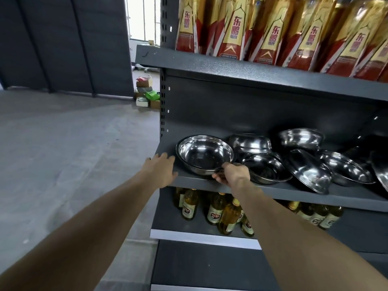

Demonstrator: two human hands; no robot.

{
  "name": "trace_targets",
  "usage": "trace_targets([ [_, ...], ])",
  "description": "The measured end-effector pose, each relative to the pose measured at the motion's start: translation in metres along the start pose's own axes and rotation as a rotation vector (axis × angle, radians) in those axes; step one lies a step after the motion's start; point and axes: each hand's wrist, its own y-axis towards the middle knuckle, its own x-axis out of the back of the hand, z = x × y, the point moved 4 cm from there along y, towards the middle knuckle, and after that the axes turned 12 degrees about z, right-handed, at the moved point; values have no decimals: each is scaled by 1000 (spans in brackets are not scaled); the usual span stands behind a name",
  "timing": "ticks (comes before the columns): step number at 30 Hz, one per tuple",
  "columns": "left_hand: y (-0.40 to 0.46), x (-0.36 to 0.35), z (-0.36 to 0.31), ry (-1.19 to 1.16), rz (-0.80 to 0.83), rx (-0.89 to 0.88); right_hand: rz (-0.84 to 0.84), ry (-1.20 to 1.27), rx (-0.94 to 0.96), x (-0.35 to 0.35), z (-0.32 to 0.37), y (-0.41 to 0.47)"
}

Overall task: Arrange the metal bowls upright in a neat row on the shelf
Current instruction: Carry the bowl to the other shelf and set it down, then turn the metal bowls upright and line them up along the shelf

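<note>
The metal bowls (273, 160) are crowded on the middle shelf (294, 192) — all empty, most tilted or overlapping. The leftmost bowl (205, 154) is upright, mouth up, its near rim pinched by the right hand (231, 175). The left hand (161, 171) is spread flat at the shelf's left end. Amber bottles (216, 211) are stored below, red-gold packs (273, 30) above — grey concrete floor (63, 154) to the left.

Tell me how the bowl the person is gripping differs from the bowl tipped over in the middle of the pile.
The leftmost bowl sits nearly upright, its opening facing up; the tipped bowl leans steeply, opening turned sideways. The right hand pinches the leftmost bowl's rim, while nothing touches the tipped bowl. The leftmost bowl sits at the pile's edge; the tipped one is wedged among others. Both are shiny metal on the same shelf.
</note>
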Motion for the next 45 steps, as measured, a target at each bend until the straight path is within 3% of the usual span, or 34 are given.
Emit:
trace_targets([
  [10,25,8,20,-4,-29,-24,36,-77,-113,-21,-6,40],
  [18,45,33,-6,43,-71,-68,195,-72,-151,-6,-3,42],
  [24,72,60,-63,38,-51,-127,231,-149,-108,46,37,29],
  [33,109,73,-165,-15,-63,-235,-38,-118,65,156,76,44],
  [40,142,89,-200,33,-140,-117,3,-87,105,195,85,73],
  [45,167,86,-214,-139,-87,-39,67,-100,98,202,95,103],
])
